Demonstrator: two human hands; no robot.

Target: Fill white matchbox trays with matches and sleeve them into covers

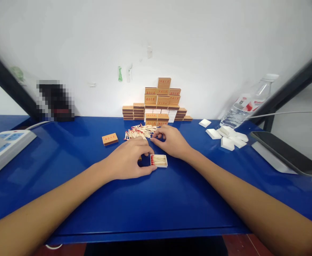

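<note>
My left hand (130, 158) grips a small white matchbox tray (167, 161) between thumb and fingers, at its left end. Inside the tray lie wooden matches (159, 160) with red heads pointing left. My right hand (173, 142) is at the right edge of a loose heap of matches (141, 132), its fingers curled and thumb drawn in close. What they hold, if anything, cannot be made out. A closed orange matchbox (109, 139) lies left of the heap. Beneath my left palm, a bit of another orange box (140, 158) peeks out, mostly hidden.
Stacked matchboxes (162, 101) rise against the wall behind the heap. White trays (229, 137) are scattered at the right, near a tilted water bottle (241, 103) and a phone (289, 151) on a stand. A power strip (9, 145) lies at the left on the blue table (156, 209).
</note>
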